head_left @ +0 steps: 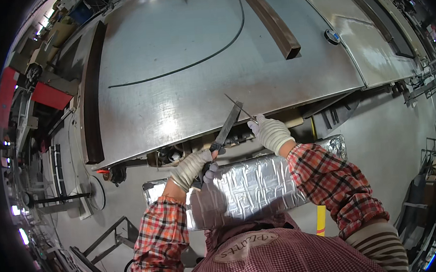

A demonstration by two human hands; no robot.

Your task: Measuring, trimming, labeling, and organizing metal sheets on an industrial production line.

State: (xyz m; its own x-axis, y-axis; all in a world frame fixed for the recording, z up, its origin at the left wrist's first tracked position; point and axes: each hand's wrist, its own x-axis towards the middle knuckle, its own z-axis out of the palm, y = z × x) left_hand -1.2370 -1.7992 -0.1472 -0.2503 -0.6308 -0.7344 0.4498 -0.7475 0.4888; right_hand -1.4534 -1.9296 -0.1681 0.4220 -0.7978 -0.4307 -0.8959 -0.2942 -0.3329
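My left hand (195,169), in a whitish knit glove with grey fingertips, is closed around the black handle of a flat grey blade-like tool (229,124). This tool slants up and to the right, its far end over the near edge of the metal table. In the same kind of glove, my right hand (271,132) grips a thin dark pointed rod (240,107), which slants up and to the left. The rod crosses in front of or touches the blade's tip; I cannot tell which. Its lower end is hidden in my fingers.
The large metal table (175,103) bears a bent dark rod (197,62), a brown square tube (270,21) and a small round black-and-blue item (332,37). A long brown beam (94,94) lines its left side. Below my hands lies a foil-wrapped slab (251,184).
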